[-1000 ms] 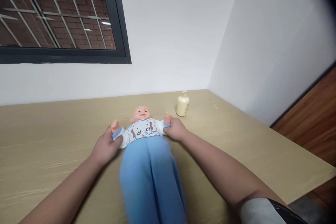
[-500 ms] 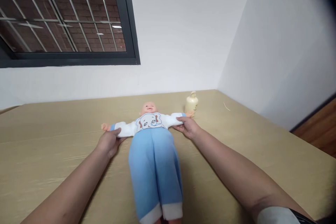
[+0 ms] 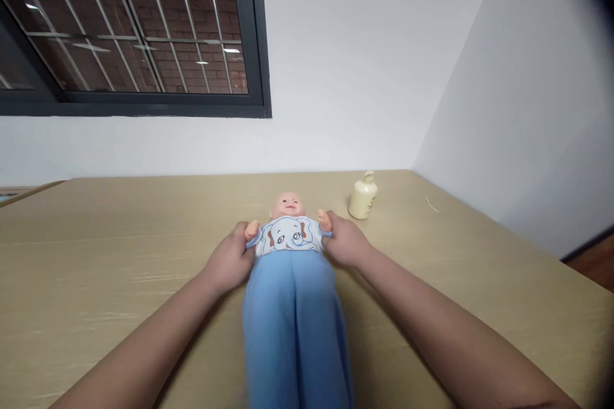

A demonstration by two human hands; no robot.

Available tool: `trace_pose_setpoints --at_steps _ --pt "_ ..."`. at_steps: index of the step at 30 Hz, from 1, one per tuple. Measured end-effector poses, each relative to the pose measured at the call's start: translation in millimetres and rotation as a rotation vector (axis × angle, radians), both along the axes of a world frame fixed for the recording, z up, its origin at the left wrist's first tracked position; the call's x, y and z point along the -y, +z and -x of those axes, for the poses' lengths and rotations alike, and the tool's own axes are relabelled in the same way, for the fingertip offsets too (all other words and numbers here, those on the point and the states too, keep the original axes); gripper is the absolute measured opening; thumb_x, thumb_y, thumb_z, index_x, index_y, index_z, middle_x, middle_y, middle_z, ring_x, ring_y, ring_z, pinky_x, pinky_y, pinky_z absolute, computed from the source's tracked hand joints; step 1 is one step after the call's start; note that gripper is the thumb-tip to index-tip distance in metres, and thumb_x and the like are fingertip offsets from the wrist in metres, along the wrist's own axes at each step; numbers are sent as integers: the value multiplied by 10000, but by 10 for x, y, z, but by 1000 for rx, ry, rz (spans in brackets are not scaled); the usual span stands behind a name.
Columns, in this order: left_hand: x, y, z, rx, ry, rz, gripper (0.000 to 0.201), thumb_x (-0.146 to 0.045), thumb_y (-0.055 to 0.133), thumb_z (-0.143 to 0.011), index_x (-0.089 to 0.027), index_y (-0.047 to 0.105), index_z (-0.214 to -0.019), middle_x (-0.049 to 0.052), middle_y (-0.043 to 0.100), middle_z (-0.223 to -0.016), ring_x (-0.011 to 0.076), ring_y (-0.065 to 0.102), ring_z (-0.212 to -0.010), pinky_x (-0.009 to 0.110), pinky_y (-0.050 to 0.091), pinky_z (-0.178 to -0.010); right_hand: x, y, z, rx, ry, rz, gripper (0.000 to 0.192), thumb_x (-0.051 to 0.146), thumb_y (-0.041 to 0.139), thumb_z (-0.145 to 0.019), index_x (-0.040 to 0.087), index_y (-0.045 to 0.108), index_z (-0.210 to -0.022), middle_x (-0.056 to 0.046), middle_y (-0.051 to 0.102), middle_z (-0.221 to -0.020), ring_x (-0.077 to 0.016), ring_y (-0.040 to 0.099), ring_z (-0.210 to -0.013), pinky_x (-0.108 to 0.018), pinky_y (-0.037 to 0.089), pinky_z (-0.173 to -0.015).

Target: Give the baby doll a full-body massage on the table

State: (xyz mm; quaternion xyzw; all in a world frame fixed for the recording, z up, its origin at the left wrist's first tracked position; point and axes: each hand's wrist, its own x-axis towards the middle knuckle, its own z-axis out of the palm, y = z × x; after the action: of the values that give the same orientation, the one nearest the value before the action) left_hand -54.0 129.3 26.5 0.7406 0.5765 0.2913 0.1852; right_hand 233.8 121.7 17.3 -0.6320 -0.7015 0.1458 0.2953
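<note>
A baby doll [image 3: 290,239] lies on its back on the wooden table, its head toward the wall. It wears a white top with an elephant face and light blue trousers [image 3: 295,319]. My left hand [image 3: 233,257] is closed around the doll's arm on the left, the small doll hand poking out above my thumb. My right hand [image 3: 346,239] grips the other doll arm in the same way. Both doll arms are bent up beside the chest. The doll's feet are out of view below.
A cream pump bottle [image 3: 363,197] stands on the table [image 3: 144,268] beyond my right hand. Farther right lies a thin pale strip [image 3: 432,204]. White walls meet behind the table, and a dark-framed barred window [image 3: 144,32] is at upper left.
Both my hands have moved inward, folding the doll's arms from stretched out sideways to bent close by its chest. The view has shifted slightly left.
</note>
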Motion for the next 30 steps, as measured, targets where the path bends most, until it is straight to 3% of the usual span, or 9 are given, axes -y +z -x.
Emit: trace_pose_setpoints --at_steps 3,6,12,17,20,23,28,30 --pt "83 47 -73 -249 -125 -49 115 -304 490 -918 -202 534 -947 81 656 -932 260 633 -851 315 427 -668 117 119 152 401 23 -20 117 222 555 -801 215 520 -913 -46 618 -823 -212 563 -715 -286 280 -572" --pt "130 50 -136 -442 -165 -112 84 -225 470 -912 -190 538 -945 115 631 -961 280 605 -890 333 415 -690 176 167 268 608 30 -13 189 191 538 -815 206 538 -1004 -90 616 -884 -243 582 -765 -299 302 -607" --pt "215 102 -266 -725 -174 -125 262 -91 416 -879 -137 578 -1079 165 616 -1000 297 587 -893 362 421 -734 201 175 304 721 94 58 274 175 541 -839 200 557 -1111 -132 616 -949 -274 599 -813 -314 353 -661" --pt "224 122 -296 -704 -171 -120 292 -74 435 -847 -158 600 -1073 158 612 -1004 283 584 -894 355 434 -751 209 185 327 700 73 80 279 174 531 -863 206 567 -1138 -148 614 -976 -289 598 -867 -320 364 -688" --pt "187 64 -233 -597 -166 -151 257 -104 441 -853 -178 589 -1051 136 620 -984 280 592 -899 347 432 -733 196 175 303 654 62 73 260 176 556 -841 202 571 -1099 -127 617 -959 -262 602 -842 -302 354 -671" --pt "103 -66 -114 -325 -83 -170 184 -176 461 -873 -199 557 -1028 100 638 -1001 267 615 -925 331 441 -726 150 97 196 531 44 48 169 228 547 -855 205 568 -1020 -84 628 -917 -223 603 -793 -278 352 -638" --pt "-155 -345 98 308 88 -30 324 -233 534 -828 -217 518 -1151 58 672 -1060 262 647 -1017 352 490 -843 -43 -207 -94 -246 75 43 122 258 566 -827 211 604 -933 -26 692 -924 -223 637 -878 -290 454 -732" --pt "-261 -426 145 654 157 44 387 -212 602 -763 -204 529 -1143 62 682 -1038 260 659 -1018 340 524 -832 -140 -315 -187 -645 48 136 158 204 630 -750 188 635 -907 -40 715 -918 -247 663 -906 -328 506 -781"
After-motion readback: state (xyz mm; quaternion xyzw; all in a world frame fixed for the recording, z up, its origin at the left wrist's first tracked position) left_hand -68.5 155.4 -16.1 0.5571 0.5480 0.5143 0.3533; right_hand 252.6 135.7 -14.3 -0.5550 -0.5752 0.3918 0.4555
